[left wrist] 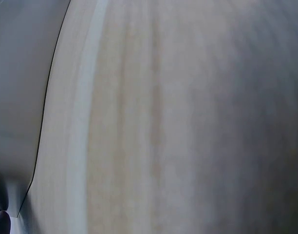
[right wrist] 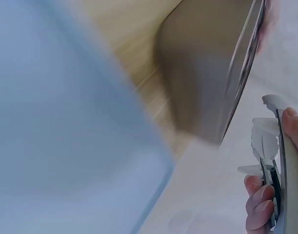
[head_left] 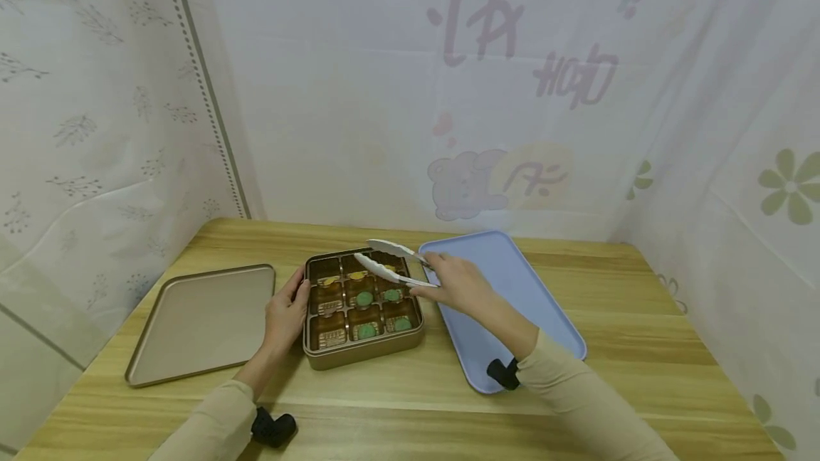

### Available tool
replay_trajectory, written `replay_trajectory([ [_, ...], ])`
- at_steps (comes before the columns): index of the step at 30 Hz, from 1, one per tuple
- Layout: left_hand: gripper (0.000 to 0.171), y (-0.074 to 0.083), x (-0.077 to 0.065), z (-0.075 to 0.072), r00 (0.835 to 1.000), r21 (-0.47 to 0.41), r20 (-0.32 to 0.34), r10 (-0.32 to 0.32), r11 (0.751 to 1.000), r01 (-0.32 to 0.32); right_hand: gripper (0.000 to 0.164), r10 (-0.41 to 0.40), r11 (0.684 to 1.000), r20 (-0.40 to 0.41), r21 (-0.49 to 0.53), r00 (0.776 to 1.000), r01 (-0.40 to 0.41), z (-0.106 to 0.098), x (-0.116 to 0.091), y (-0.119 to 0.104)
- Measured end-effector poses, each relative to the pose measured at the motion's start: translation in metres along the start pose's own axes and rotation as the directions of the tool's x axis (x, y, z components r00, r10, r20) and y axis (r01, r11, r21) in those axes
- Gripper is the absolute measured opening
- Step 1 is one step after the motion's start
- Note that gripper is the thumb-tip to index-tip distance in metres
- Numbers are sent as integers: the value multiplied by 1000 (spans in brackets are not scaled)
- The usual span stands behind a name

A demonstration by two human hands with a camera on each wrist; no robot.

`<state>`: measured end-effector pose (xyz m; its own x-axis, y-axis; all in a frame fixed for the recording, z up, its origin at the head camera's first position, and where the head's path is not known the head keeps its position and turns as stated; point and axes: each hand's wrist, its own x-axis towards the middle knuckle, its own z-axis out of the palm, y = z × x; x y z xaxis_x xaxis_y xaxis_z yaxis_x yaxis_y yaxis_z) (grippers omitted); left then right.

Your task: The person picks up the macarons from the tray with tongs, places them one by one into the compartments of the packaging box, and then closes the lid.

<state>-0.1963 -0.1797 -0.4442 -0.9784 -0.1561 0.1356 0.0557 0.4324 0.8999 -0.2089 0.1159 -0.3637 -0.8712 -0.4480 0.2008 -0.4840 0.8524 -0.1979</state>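
A bronze-coloured square tin (head_left: 365,356) holds a gold insert with several compartments. Green round pieces (head_left: 364,298) lie in some of these, and yellow pieces (head_left: 357,275) in the back row. My left hand (head_left: 286,315) rests its fingers against the tin's left wall; in the left wrist view, a fingertip (left wrist: 1,222) shows beside that wall. My right hand (head_left: 458,282) grips a pair of tongs (head_left: 384,272), whose pale tips are spread apart above the back right of the tin. I see nothing between those tips. The right wrist view also shows fingers (right wrist: 260,207) wrapped about the tongs.
To the left lies a flat bronze-coloured lid or tray (head_left: 208,322). A light blue tray (head_left: 512,297) is on the right, beneath my right forearm. All of it stands on a wooden table (head_left: 384,411), with a patterned cloth (head_left: 346,91) hanging behind.
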Motion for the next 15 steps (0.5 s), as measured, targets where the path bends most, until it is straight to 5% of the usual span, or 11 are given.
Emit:
replay_trajectory([
  [9,47,-1,0,0,1000,-4,-3,13,1000,-13,46,134,990,-117,60,984,-128,-17,-65,90],
  [15,48,-2,1,0,1000,-4,5,7,1000,-7,61,351,934,-46,82,935,-347,-26,-118,151],
])
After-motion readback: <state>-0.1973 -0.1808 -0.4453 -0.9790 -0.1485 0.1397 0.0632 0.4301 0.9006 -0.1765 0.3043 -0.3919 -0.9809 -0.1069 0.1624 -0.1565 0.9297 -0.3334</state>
